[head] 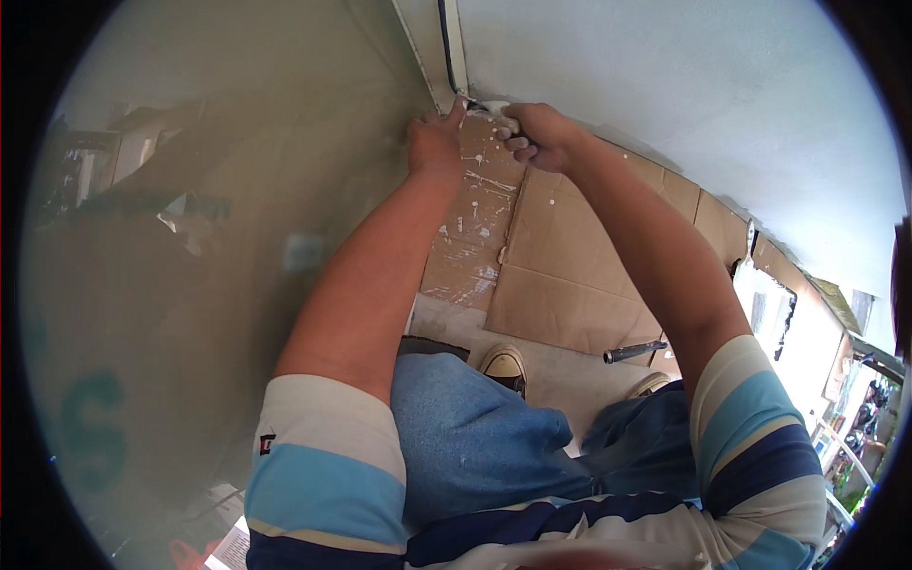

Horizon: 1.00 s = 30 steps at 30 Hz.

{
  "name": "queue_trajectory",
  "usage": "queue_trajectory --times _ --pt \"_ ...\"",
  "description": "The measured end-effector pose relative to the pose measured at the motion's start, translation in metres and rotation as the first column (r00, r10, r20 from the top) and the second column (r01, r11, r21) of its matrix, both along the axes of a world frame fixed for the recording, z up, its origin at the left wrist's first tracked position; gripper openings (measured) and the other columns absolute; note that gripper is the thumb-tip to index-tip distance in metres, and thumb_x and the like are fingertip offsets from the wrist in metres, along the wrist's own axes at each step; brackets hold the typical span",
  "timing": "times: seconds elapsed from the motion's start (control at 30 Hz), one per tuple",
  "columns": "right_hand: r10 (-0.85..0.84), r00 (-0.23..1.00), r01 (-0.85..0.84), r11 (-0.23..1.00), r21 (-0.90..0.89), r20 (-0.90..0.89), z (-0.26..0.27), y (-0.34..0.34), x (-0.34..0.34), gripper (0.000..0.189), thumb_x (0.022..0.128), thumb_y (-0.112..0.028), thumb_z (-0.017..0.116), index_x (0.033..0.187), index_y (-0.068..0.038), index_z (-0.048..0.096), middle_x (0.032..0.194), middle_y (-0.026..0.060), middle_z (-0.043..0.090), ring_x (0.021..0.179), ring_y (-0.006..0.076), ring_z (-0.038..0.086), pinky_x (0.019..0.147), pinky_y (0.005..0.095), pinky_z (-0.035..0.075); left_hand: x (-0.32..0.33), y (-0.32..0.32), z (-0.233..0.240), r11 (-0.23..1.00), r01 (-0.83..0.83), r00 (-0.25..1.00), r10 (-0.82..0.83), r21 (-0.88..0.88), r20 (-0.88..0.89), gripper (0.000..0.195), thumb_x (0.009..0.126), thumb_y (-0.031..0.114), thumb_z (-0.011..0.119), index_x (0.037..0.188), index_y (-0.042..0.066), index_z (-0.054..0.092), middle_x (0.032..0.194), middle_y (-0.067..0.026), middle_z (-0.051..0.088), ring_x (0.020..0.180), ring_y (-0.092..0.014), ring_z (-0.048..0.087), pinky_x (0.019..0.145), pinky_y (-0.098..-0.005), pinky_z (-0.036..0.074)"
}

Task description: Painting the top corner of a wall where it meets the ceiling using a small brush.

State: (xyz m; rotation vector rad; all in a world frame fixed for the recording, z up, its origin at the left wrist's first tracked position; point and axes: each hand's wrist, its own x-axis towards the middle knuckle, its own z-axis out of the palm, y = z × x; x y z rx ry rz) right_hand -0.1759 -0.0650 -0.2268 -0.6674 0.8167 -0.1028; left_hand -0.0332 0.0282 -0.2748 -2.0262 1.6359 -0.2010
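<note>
My right hand grips a small paint-smeared brush, its head at the foot of the white wall, in the corner. My fingers cover most of its handle. Just left of it, my left hand reaches into the same corner with a finger raised by the lower end of a black cable. Whether these fingers pinch the cable or only touch there, I cannot tell. The cable runs down along a pale narrow strip. Below both hands lies cardboard with white paint spots and smears.
A large glossy panel stands close on the left. Another cardboard sheet covers floor along the wall. A dark tool handle lies near my shoes. At right, a paint tray has a white-handled brush at its edge.
</note>
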Motion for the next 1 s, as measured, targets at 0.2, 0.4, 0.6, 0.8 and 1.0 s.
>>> queue_trajectory --times 0.2,0.4,0.6,0.8,1.0 --pt "-0.038 0.998 0.04 0.998 -0.044 0.049 0.004 -0.018 0.028 0.015 0.096 -0.015 0.036 0.09 -0.006 0.045 0.07 0.003 0.05 0.046 0.0065 0.034 0.037 0.0209 0.024 -0.001 -0.001 -0.003 0.999 0.029 0.999 -0.03 0.016 0.033 0.077 0.085 0.019 0.057 0.152 0.019 0.018 0.125 0.003 0.054 0.102 -0.017 0.053 0.068 -0.037 0.041" --pt "-0.034 0.999 0.039 0.99 -0.136 0.037 0.038 -0.012 0.044 0.014 0.097 -0.017 0.039 0.091 -0.007 0.046 0.066 -0.0019 0.045 0.045 0.0041 0.03 0.036 0.0179 0.021 0.001 -0.002 -0.004 0.996 -0.079 0.996 0.077 -0.049 -0.041 0.078 0.086 0.017 0.056 0.152 0.021 0.014 0.109 -0.0003 0.061 0.1 -0.018 0.053 0.069 -0.0367 0.04" --pt "-0.011 0.999 0.018 0.987 -0.159 0.043 0.076 0.006 0.019 0.016 0.098 -0.019 0.042 0.089 -0.005 0.046 0.065 -0.0014 0.045 0.042 0.004 0.03 0.034 0.0181 0.02 -0.002 0.0 0.008 0.996 -0.061 0.994 0.055 -0.062 -0.09 0.077 0.085 0.016 0.056 0.151 0.016 0.017 0.109 -0.0043 0.062 0.102 -0.019 0.054 0.073 -0.0371 0.042" --pt "-0.011 1.0 0.012 0.999 0.05 -0.021 0.035 -0.01 0.03 0.017 0.096 -0.013 0.036 0.084 -0.005 0.046 0.066 0.0012 0.046 0.044 0.005 0.03 0.035 0.0192 0.02 -0.007 0.001 0.012 0.997 -0.062 0.998 0.062 0.037 -0.013 0.081 0.084 0.019 0.059 0.152 0.015 0.014 0.116 -0.0032 0.059 0.104 -0.017 0.053 0.072 -0.0369 0.042" --pt "0.043 0.999 -0.042 0.998 -0.055 0.026 -0.039 -0.069 0.04 0.016 0.093 -0.009 0.033 0.081 -0.006 0.043 0.067 0.0016 0.045 0.044 0.0071 0.03 0.035 0.0202 0.021 -0.015 -0.019 -0.002 0.995 -0.098 0.994 0.098 -0.001 -0.044 0.086 0.085 0.022 0.06 0.153 0.021 0.007 0.115 -0.0023 0.059 0.1 -0.019 0.051 0.07 -0.0394 0.04"
